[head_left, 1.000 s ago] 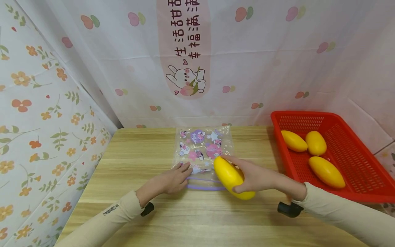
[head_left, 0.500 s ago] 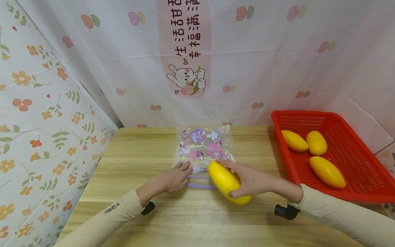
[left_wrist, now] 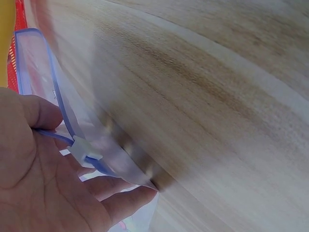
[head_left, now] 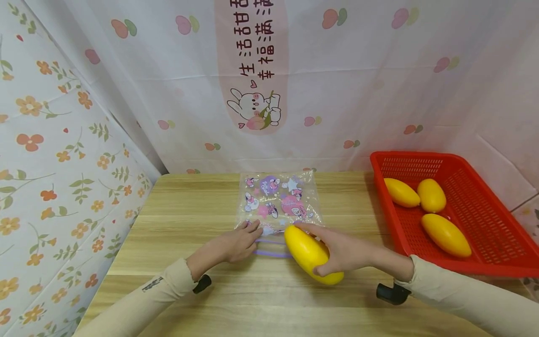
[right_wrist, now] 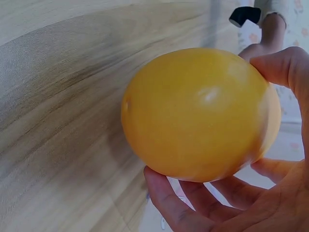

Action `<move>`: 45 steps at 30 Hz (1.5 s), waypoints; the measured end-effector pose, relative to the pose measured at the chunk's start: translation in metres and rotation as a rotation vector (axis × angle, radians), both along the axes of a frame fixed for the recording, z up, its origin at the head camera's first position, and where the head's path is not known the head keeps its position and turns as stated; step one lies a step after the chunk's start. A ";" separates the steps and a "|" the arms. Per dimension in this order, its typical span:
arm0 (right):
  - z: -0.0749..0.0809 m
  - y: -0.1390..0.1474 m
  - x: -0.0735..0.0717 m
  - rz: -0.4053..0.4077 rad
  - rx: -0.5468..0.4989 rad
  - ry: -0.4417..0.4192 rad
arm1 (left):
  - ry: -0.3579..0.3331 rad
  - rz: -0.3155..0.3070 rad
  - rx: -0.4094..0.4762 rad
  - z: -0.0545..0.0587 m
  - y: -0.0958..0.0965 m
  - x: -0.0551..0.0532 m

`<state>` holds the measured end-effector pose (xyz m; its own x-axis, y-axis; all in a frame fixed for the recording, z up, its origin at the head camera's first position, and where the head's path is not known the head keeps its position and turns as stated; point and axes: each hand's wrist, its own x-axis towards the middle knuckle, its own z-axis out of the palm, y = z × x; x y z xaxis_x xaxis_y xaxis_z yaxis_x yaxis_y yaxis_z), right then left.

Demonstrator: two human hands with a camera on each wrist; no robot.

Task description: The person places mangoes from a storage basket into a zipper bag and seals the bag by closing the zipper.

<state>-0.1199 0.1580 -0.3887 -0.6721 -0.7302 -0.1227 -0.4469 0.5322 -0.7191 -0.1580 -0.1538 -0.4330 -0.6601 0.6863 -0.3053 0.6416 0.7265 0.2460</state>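
A clear zip bag (head_left: 273, 199) with pink and purple cartoon prints lies flat on the wooden table, its purple-edged mouth toward me. My left hand (head_left: 237, 245) is at the left end of that mouth. In the left wrist view the thumb and fingers (left_wrist: 120, 200) pinch the bag's edge beside a white slider (left_wrist: 84, 152), and the purple rim gapes in a loop. My right hand (head_left: 345, 248) grips a smooth yellow mango (head_left: 309, 255) at the mouth's right end, overlapping it. In the right wrist view the thumb and fingers spread around the mango (right_wrist: 198, 116).
On the right stands a red perforated basket (head_left: 390, 227) holding three more yellow mangoes (head_left: 446, 235). A printed cloth (head_left: 345, 93) hangs behind the table, and a floral one (head_left: 63, 187) on the left. Bare wood (head_left: 261, 299) shows in front of the bag.
My right hand has brought the mango slightly left and toward me, so more of the bag's right side shows. My left hand stays in place at the bag's mouth.
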 end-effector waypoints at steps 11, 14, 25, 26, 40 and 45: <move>-0.006 -0.007 0.004 0.033 -0.014 -0.002 | -0.001 0.021 0.016 0.001 0.001 -0.002; -0.008 -0.009 0.005 0.035 -0.019 -0.014 | 0.001 0.030 0.017 0.000 0.002 -0.003; -0.005 -0.014 0.009 0.038 -0.011 0.015 | 0.000 0.051 -0.002 0.000 0.003 -0.007; -0.006 -0.015 0.009 0.037 -0.006 0.020 | 0.000 0.050 -0.003 0.000 0.003 -0.007; -0.017 -0.024 0.016 -0.003 0.053 0.130 | -0.005 0.070 0.013 -0.001 0.002 -0.007; -0.021 -0.027 0.019 -0.030 0.080 0.201 | -0.012 0.080 0.041 -0.001 0.002 -0.007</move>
<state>-0.1005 0.1310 -0.4095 -0.7104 -0.7026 -0.0412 -0.5597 0.5994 -0.5722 -0.1651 -0.1521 -0.4343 -0.7094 0.6440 -0.2863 0.5790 0.7642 0.2841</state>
